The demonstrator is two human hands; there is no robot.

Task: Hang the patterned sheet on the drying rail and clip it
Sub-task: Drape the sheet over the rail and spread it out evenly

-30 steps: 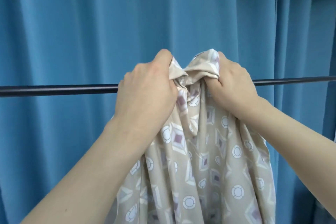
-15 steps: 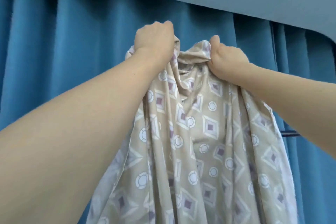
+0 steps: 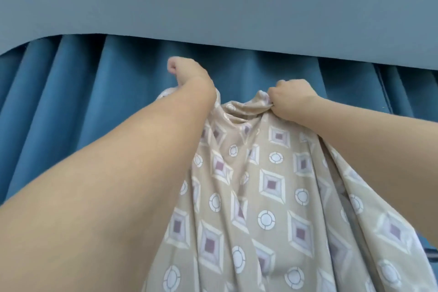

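Observation:
The patterned sheet [image 3: 267,187] is beige with white circles and purple-centred diamonds. It hangs in folds from both raised hands, high in front of the blue curtain. My left hand [image 3: 189,73] grips the sheet's upper left edge, fingers curled, and most of that grip is hidden behind the wrist. My right hand [image 3: 290,98] pinches a bunched fold at the upper right. Only a short dark piece of the drying rail [image 3: 429,251] shows at the lower right edge, far below the hands.
A pleated blue curtain [image 3: 106,106] fills the background behind the sheet. A grey-blue pelmet [image 3: 213,7] runs across the top above the curtain. My bare forearms cross the lower left and right of the view.
Both hands lifted the sheet from the rail level to well above it and spread apart. The view tilted upward, so the rail dropped almost out of sight.

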